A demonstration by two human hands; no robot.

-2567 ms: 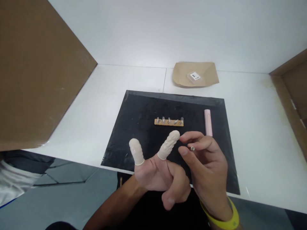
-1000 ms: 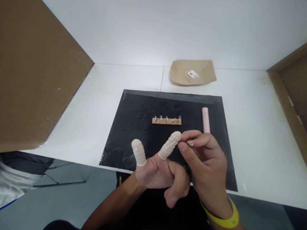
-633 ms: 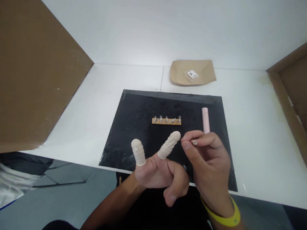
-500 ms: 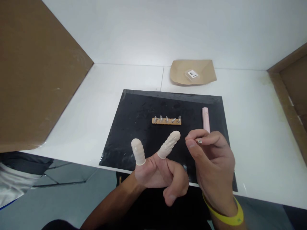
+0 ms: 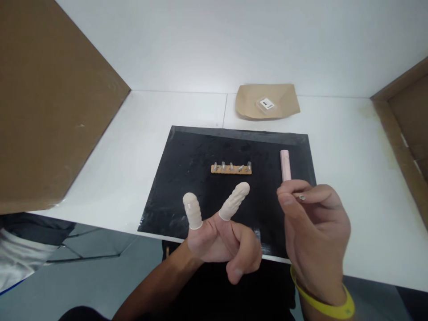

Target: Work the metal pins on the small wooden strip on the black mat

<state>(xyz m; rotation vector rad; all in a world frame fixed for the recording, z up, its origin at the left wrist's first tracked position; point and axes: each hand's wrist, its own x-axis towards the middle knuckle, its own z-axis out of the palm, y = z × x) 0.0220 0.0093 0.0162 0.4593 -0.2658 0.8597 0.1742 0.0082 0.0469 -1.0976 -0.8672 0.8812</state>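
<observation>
My left hand [image 5: 222,240] is palm up over the mat's front edge, its thumb and index finger spread apart and the other fingers curled. Cream finger cots cover the thumb [image 5: 193,211] and the index finger [image 5: 234,201]; nothing is held there. To the right, my right hand [image 5: 314,227] pinches a small thing with a shiny round end [image 5: 302,198], mostly hidden by the fingers. Beyond the hands lies an orange-tan strip [image 5: 231,170] bearing a row of several small clear pieces. A pink bar [image 5: 285,165] lies behind my right fingertips, its near end hidden.
A black mat [image 5: 194,156] covers the middle of the white table [image 5: 351,178]. At the back, a brown paper tray [image 5: 247,96] contains a small clear labelled box [image 5: 266,104]. Cardboard panels [image 5: 50,98] stand at the left and right.
My right hand has moved right, away from my left hand, with the small thing still pinched. My left hand keeps nearly the same pose, and the view has shifted slightly.
</observation>
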